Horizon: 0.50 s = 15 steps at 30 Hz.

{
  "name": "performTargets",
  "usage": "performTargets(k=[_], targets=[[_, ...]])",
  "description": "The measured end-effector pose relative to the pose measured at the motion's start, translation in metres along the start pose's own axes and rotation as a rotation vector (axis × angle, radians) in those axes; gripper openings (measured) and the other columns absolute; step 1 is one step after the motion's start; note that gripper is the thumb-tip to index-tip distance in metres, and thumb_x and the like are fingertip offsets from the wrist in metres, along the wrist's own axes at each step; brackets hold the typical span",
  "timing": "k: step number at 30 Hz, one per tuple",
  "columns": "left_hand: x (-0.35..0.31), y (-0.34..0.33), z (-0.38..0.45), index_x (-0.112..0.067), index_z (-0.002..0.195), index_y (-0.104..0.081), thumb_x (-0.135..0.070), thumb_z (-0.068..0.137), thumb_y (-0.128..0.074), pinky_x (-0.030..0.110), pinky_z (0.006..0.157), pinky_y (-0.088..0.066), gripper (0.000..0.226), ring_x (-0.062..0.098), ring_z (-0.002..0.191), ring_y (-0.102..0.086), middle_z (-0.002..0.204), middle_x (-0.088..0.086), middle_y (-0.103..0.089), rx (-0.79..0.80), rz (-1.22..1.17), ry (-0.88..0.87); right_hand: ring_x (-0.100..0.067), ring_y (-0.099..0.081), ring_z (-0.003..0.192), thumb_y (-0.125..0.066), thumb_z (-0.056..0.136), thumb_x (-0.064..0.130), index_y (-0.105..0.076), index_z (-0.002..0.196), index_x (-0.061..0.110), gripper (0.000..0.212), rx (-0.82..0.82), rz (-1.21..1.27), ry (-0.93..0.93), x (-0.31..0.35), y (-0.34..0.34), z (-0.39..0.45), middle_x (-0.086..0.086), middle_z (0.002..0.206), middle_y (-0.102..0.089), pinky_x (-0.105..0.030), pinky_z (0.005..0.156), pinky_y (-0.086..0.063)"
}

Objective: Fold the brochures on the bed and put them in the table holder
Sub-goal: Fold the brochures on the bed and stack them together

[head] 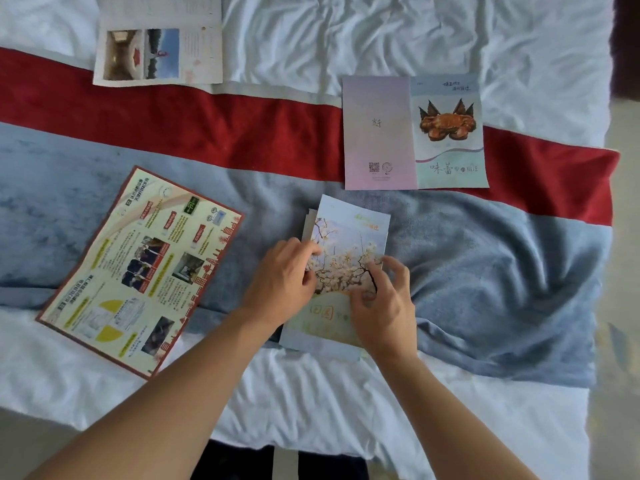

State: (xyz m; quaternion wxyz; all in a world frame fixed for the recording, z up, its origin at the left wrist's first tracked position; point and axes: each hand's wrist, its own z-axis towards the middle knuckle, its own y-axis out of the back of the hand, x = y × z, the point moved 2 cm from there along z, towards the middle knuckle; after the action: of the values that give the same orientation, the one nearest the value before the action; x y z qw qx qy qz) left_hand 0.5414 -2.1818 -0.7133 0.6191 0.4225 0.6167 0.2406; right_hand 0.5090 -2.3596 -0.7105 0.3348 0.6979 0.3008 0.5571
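Left fingers: I'm seeing them curled down, tips pressing on the left edge of the blossom brochure (346, 258); the thumb is lying against the same edge.
Right fingers: they're spreading apart and bent, the thumb and forefinger pressing on the lower right of the blossom picture, the others lifting off above the paper.
Left hand (282, 280): it's resting over the brochure's left side, forearm coming in from the lower left.
Right hand (384, 306): it's sitting on the brochure's lower right part, covering some of the pale green panel.
Blossom brochure: it's lying folded on the blue bed runner (502, 289), slightly tilted, with layered page edges showing at its upper left; its lower end is reaching onto the white sheet (311, 393).
Crab brochure (414, 133): it's lying open and flat just beyond, across the red stripe (242, 133), apart from my hands.
Red-bordered leaflet (142, 271): it's lying open at an angle to the left, partly on the runner and partly on the sheet, untouched.
Photo brochure (159, 39): it's lying open at the far left top, cut off by the frame edge.
Table holder: I'm not seeing it in this view.
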Motion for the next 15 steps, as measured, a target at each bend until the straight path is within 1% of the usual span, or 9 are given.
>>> performTargets(k=[2, 3, 5, 6, 7, 9, 11, 13, 15], targets=[[0.001, -0.003, -0.006, -0.009, 0.11, -0.06, -0.005, 0.081, -0.066, 0.041, 0.075, -0.049, 0.03, 0.024, 0.089, -0.054, 0.097, 0.006, -0.06, 0.005, 0.037, -0.015, -0.016, -0.049, 0.109, -0.07, 0.081, 0.01, -0.063, 0.121, 0.013, 0.041, -0.002, 0.016, 0.034, -0.004, 0.0, -0.006, -0.004, 0.138, -0.046, -0.042, 0.062, -0.059], [0.001, -0.004, -0.008, -0.009, 0.109, -0.06, -0.006, 0.081, -0.065, 0.042, 0.075, -0.048, 0.029, 0.024, 0.088, -0.054, 0.096, 0.006, -0.059, 0.006, 0.048, -0.016, -0.016, -0.049, 0.108, -0.07, 0.081, 0.01, -0.062, 0.122, 0.013, 0.041, 0.004, 0.022, 0.041, -0.005, 0.0, -0.008, -0.004, 0.139, -0.046, -0.042, 0.063, -0.06], [0.001, -0.007, -0.014, -0.01, 0.106, -0.06, -0.006, 0.08, -0.064, 0.042, 0.074, -0.047, 0.027, 0.025, 0.086, -0.054, 0.093, 0.005, -0.059, 0.002, 0.066, 0.002, -0.017, -0.059, 0.096, -0.07, 0.082, 0.012, -0.062, 0.123, 0.015, 0.042, 0.025, -0.004, 0.033, -0.005, 0.0, -0.011, -0.002, 0.14, -0.045, -0.04, 0.06, -0.059], [0.002, -0.008, -0.016, -0.011, 0.106, -0.06, -0.007, 0.079, -0.064, 0.042, 0.073, -0.047, 0.027, 0.024, 0.085, -0.054, 0.092, 0.005, -0.058, 0.007, 0.076, 0.009, -0.022, -0.064, 0.089, -0.07, 0.081, 0.012, -0.062, 0.122, 0.015, 0.042, 0.034, -0.029, 0.028, -0.005, -0.001, -0.013, -0.003, 0.14, -0.045, -0.039, 0.056, -0.057], [0.002, -0.009, -0.019, -0.012, 0.106, -0.06, -0.007, 0.08, -0.065, 0.041, 0.073, -0.047, 0.027, 0.024, 0.084, -0.054, 0.091, 0.004, -0.058, 0.02, 0.087, 0.012, -0.026, -0.066, 0.083, -0.07, 0.081, 0.012, -0.063, 0.121, 0.014, 0.041, 0.041, -0.051, 0.023, -0.005, -0.002, -0.015, -0.004, 0.139, -0.046, -0.038, 0.052, -0.055], [0.003, -0.011, -0.022, -0.013, 0.107, -0.06, -0.008, 0.081, -0.066, 0.039, 0.073, -0.048, 0.028, 0.023, 0.085, -0.053, 0.091, 0.004, -0.057, 0.056, 0.109, 0.012, -0.03, -0.066, 0.078, -0.069, 0.081, 0.012, -0.063, 0.12, 0.013, 0.04, 0.055, -0.073, 0.01, -0.004, -0.005, -0.018, -0.006, 0.136, -0.048, -0.038, 0.049, -0.053], [0.004, -0.013, -0.021, -0.013, 0.108, -0.06, -0.009, 0.08, -0.068, 0.039, 0.073, -0.049, 0.03, 0.023, 0.085, -0.052, 0.091, 0.004, -0.055, 0.08, 0.125, 0.005, -0.031, -0.065, 0.08, -0.069, 0.08, 0.014, -0.064, 0.119, 0.014, 0.039, 0.057, -0.1, -0.014, -0.003, -0.006, -0.019, -0.005, 0.133, -0.049, -0.037, 0.048, -0.05], [0.004, -0.012, -0.02, -0.013, 0.106, -0.06, -0.009, 0.077, -0.07, 0.04, 0.072, -0.049, 0.032, 0.023, 0.084, -0.051, 0.092, 0.005, -0.052, 0.079, 0.139, 0.01, -0.029, -0.065, 0.087, -0.07, 0.079, 0.015, -0.065, 0.115, 0.015, 0.036, 0.045, -0.132, -0.034, -0.003, -0.006, -0.017, -0.004, 0.126, -0.052, -0.034, 0.049, -0.047], [0.003, -0.01, -0.018, -0.015, 0.108, -0.06, -0.01, 0.072, -0.073, 0.041, 0.077, -0.052, 0.038, 0.024, 0.091, -0.051, 0.103, 0.007, -0.05, 0.072, 0.151, 0.027, -0.03, -0.063, 0.093, -0.072, 0.078, 0.016, -0.067, 0.109, 0.015, 0.031, 0.03, -0.158, -0.022, -0.003, -0.005, -0.013, -0.006, 0.118, -0.054, -0.035, 0.052, -0.049]])
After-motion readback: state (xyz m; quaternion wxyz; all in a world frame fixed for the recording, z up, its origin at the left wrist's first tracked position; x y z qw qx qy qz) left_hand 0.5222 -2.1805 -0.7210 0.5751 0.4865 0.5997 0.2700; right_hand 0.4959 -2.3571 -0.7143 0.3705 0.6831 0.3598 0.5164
